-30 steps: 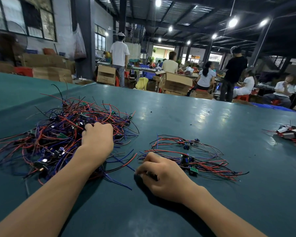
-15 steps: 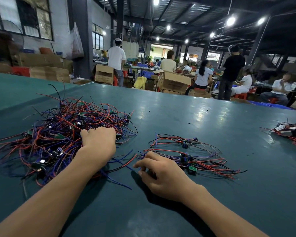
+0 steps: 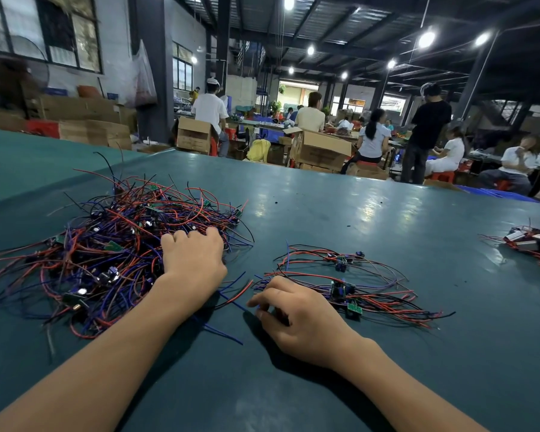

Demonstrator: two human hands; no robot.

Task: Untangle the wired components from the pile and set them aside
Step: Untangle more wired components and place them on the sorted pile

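A big tangled pile of red, blue and black wired components lies on the left of the green table. My left hand sits on the pile's right edge, fingers curled down into the wires. To the right lies a smaller, looser bundle of set-aside components with small circuit boards. My right hand rests at that bundle's left end, fingers curled, fingertips pinching wire ends beside a loose blue wire. What lies under either palm is hidden.
Another heap of wired parts with grey blocks lies at the far right table edge. Beyond the table's far edge stand cardboard boxes, and several people work there.
My left hand has slid a little toward me and to the right along the pile's edge. My right hand's fingers have stretched out slightly to the left over the wire ends.
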